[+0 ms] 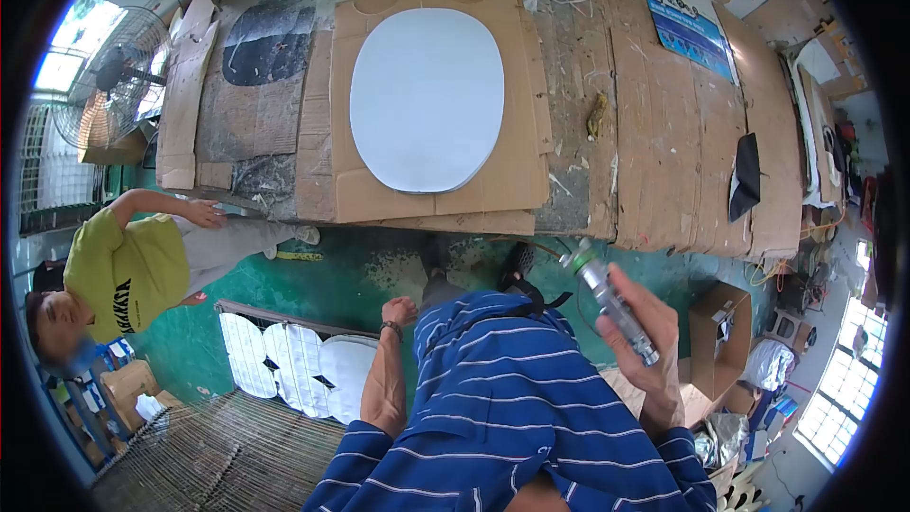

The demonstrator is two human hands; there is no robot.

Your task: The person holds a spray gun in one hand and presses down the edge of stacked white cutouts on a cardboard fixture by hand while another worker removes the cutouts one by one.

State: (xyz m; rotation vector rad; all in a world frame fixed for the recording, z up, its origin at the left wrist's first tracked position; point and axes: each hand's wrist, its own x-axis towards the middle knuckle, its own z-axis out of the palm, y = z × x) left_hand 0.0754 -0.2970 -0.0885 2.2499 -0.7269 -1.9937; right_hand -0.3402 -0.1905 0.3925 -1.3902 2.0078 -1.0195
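My right hand [646, 330] is wrapped around a silver cylindrical tool with a green end [614, 303], held at waist height to the right of my body. A thin hose or cord appears near its green end. My left hand [400, 311] hangs at my left side, its fingers curled into a loose fist with nothing visible in it. On the table in front of me, a white oval panel [427, 100] lies flat on a sheet of brown cardboard [526, 161]. Both hands are apart from the panel.
A cardboard-covered table [664, 161] carries a blue printed sheet [684, 24] and a black piece [745, 178]. On the left stands a person in a yellow-green shirt [123, 270]. White oval pieces [294, 365] lean behind my left arm. A cardboard box [718, 341] stands at right.
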